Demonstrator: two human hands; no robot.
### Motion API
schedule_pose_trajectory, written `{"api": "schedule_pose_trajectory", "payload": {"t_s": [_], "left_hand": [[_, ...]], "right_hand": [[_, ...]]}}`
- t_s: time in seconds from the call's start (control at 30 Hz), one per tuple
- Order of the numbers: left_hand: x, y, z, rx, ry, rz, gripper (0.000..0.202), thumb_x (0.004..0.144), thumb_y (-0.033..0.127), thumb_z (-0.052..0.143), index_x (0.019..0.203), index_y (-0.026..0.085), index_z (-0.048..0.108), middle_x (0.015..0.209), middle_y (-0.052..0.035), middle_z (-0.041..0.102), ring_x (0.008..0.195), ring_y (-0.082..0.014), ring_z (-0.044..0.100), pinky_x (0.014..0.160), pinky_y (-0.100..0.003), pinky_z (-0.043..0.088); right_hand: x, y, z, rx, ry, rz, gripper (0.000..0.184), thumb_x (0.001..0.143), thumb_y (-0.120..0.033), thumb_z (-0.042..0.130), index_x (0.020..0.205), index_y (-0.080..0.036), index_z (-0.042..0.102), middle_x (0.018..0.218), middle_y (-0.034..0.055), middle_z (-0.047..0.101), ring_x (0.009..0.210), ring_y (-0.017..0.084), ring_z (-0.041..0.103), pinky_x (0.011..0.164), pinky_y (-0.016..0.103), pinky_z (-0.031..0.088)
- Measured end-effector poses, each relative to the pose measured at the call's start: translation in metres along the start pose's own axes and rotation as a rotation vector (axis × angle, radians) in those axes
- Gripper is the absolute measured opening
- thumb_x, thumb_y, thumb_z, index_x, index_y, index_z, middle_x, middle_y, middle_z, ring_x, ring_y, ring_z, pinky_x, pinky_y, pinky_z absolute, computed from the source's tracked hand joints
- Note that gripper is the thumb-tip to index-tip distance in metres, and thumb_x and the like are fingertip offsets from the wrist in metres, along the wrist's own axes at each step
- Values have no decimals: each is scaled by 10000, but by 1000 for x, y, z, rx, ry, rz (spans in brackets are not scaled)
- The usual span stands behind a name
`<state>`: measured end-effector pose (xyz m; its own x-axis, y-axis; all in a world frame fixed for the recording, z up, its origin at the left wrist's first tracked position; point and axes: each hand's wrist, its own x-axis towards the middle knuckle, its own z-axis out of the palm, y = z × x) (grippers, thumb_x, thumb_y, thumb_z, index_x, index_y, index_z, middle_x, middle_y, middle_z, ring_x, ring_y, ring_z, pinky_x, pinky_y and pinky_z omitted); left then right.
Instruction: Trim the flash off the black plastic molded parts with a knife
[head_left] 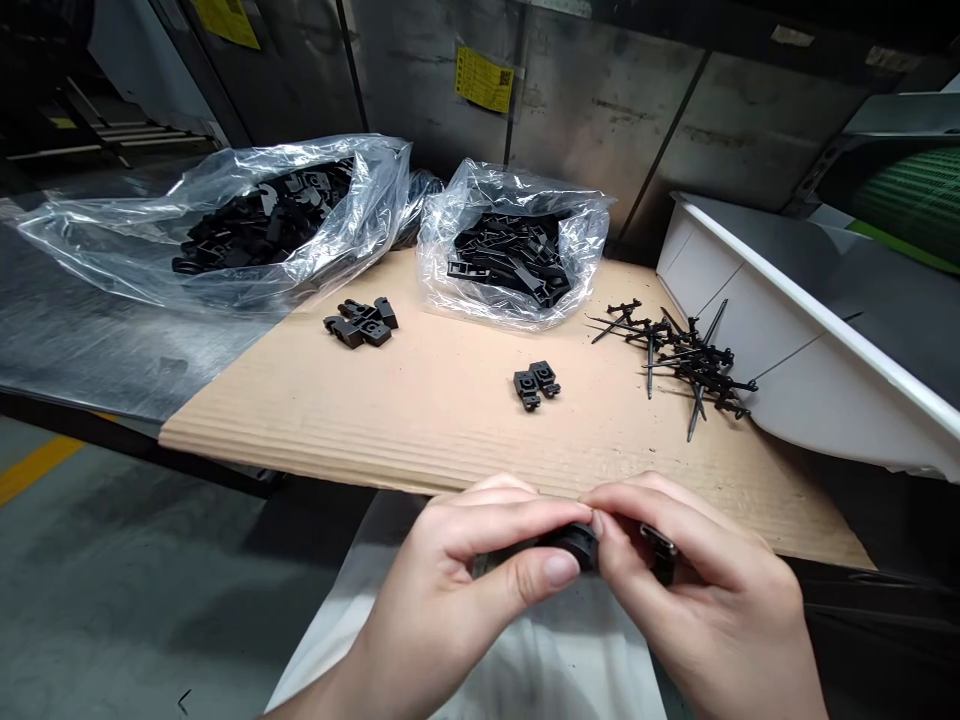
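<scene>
Just off the near edge of the cardboard, my left hand [480, 560] grips a black plastic part [577, 543] between thumb and fingers. My right hand [697, 570] meets it there, its fingertips pressed against the right end of that part. Another small dark piece with a shiny edge [658, 545] shows inside the curl of my right fingers; its kind is hard to make out. Ahead of my hands lie two small black block-shaped parts [536, 384]. Farther left, several similar black parts [361, 322] rest in a cluster.
Two clear plastic bags, the left [360, 215] and the middle one [442, 270], hold many black parts at the back of the cardboard [300, 400]. Thin black sprue-like pieces [697, 365] are heaped at right beside a white bin [727, 290]. Metal panels [585, 150] stand behind.
</scene>
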<state>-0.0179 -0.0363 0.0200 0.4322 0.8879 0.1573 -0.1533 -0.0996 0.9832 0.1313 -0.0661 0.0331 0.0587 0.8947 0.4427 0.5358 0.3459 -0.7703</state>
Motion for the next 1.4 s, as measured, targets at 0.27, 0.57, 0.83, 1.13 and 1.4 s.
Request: {"api": "schedule_pose_trajectory", "payload": {"t_s": [0.27, 0.57, 0.83, 1.13, 1.4], "left_hand": [[-2, -4, -1, -329, -35, -160, 175, 784, 226, 628, 932, 231, 721, 815, -32, 711, 807, -175, 609, 763, -254, 458], [1, -3, -2, -540, -28, -229, 137, 767, 186, 641, 866, 196, 736, 765, -15, 727, 768, -135, 640, 752, -183, 475], [16, -11, -8, 138, 132, 116, 223, 761, 87, 618, 885, 234, 730, 973, -27, 690, 935, -184, 612, 833, -226, 465], [22, -20, -12, 315, 156, 214, 154, 772, 112, 617, 879, 165, 714, 900, -42, 707, 865, -173, 636, 805, -207, 472], [22, -22, -13, 392, 75, 320, 111, 812, 122, 585, 871, 144, 676, 830, -30, 694, 825, -149, 629, 766, -193, 468]], "right_hand": [[-1, 3, 3, 112, 130, 175, 89, 723, -151, 618, 692, -222, 662, 627, -12, 604, 553, 105, 536, 459, 182, 420], [-1, 2, 0, 87, -37, 190, 108, 786, -207, 584, 684, -203, 621, 590, -17, 581, 524, 114, 539, 469, 210, 415], [-6, 16, -2, -221, -159, 43, 284, 911, -294, 346, 1081, -216, 560, 933, 51, 596, 878, 155, 589, 719, 240, 484], [-3, 29, 1, -227, -128, -203, 143, 815, -70, 530, 893, -167, 598, 720, 19, 613, 664, 124, 564, 591, 225, 457], [-3, 28, 0, -238, -168, -134, 118, 840, -109, 519, 858, -186, 607, 704, 7, 569, 682, 116, 538, 600, 219, 433]]}}
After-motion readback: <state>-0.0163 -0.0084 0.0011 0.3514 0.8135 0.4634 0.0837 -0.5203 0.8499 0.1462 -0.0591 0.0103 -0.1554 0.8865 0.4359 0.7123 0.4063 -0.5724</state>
